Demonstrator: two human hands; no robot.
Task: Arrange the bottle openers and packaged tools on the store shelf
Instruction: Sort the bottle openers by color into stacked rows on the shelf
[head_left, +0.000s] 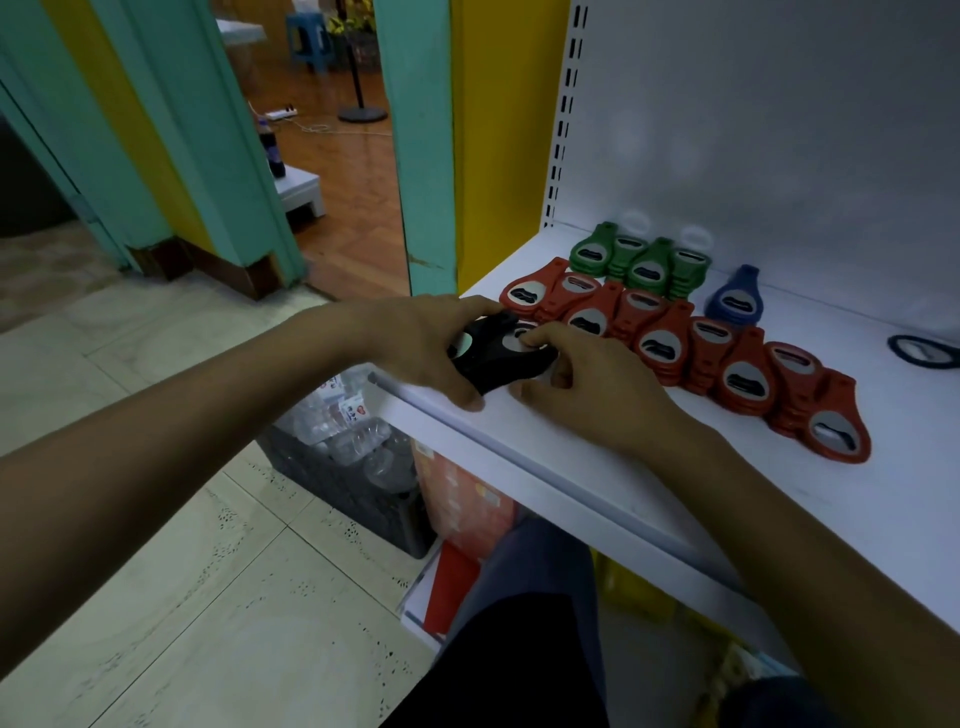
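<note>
Currently the left hand is clasping stacked black bottle openers near the shelf front, at eight o'clock from the red openers, while the right hand is seemingly pinching the top one, so placing is probably calling for lowering them in line.

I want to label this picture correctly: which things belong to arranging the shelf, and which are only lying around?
Job: black openers held by left hand and right hand; red openers; green openers; blue opener; white shelf.
Just lying about: crate of plastic bottles; dark drink bottle; blue stool.
</note>
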